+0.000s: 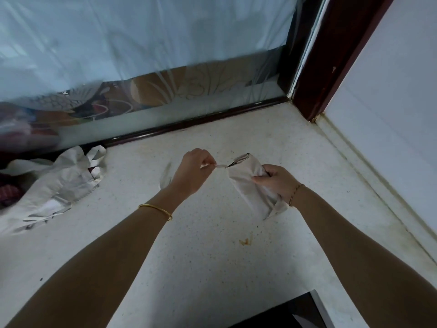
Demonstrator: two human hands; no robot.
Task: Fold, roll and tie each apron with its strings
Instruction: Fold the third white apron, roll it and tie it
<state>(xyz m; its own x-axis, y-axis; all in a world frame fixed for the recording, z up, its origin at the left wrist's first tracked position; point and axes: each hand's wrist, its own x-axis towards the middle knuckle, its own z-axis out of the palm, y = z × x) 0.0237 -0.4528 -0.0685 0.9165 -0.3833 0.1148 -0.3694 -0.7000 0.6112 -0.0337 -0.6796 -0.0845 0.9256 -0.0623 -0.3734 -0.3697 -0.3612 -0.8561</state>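
Gripped in the right hand (275, 182), fingers curled round it: rolled apron (246, 185), over the countertop (212, 245) nearer its right edge. Pinched between left hand (195, 171) thumb and fingertips: its string (221, 165), pulled taut. Keep that tension, wrap snugly round the roll's middle, avoid loosening the grip; leave the apron pile (54, 185) at the left edge
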